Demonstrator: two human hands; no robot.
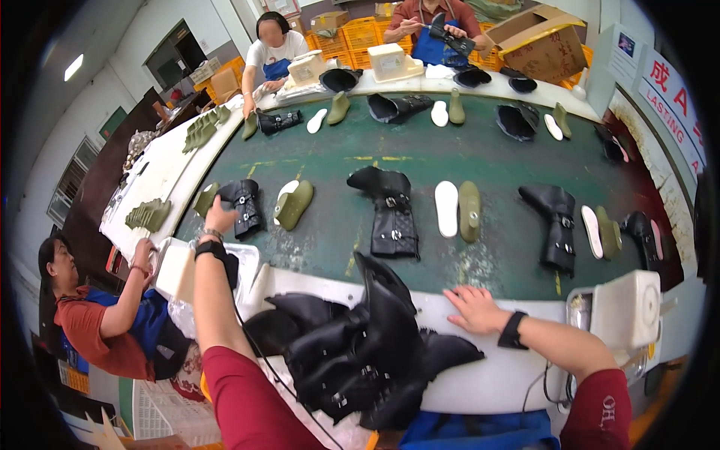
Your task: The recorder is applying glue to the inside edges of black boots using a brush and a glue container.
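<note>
By the table's [322, 157] near-left corner, the left hand [219, 217] is placed beside a boot [246, 211]; its grip cannot be told; at the near edge, the right hand [475, 309] is spread wide.

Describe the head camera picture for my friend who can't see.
A person's left hand is beside a black boot on a green table; their right hand rests on its white edge. Nearby are a boot pile, insoles, green forms and three co-workers.

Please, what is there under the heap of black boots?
The white ledge shows around the heap of black boots; whatever lies beneath its middle is covered.
</note>
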